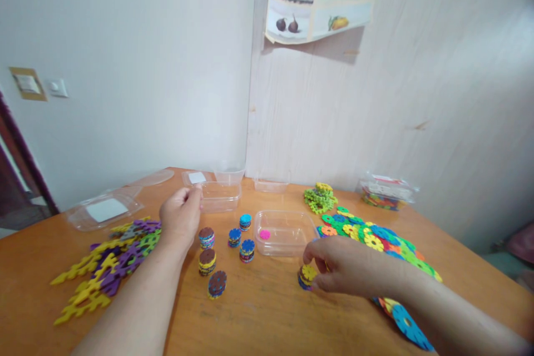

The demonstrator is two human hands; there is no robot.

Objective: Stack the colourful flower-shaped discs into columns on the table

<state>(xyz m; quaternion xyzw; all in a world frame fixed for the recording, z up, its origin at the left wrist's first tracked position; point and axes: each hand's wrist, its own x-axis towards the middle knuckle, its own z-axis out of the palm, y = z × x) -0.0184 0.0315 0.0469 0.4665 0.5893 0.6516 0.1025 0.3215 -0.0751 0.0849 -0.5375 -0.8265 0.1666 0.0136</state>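
My left hand [181, 214] is closed, with its fingertips at the left corner of a clear plastic container [221, 200] and seemingly pinching its rim. My right hand [334, 264] has thumb and index finger curled round the near-right side of a short stack of notched plastic discs [307, 277], yellow on top. Between the hands stand several similar stacks, among them a brown-topped stack [217, 283] and a blue-topped stack [247, 250]. Behind them, another clear container [286, 233] holds a pink disc [265, 235].
Yellow and purple jagged pieces [108, 261] lie at left, beside clear lids [106, 210]. Loose coloured discs [384, 239] spread under and behind my right arm. Green pieces [320, 198] are heaped at the back. A filled clear box [386, 192] stands back right, near the wall [334, 122].
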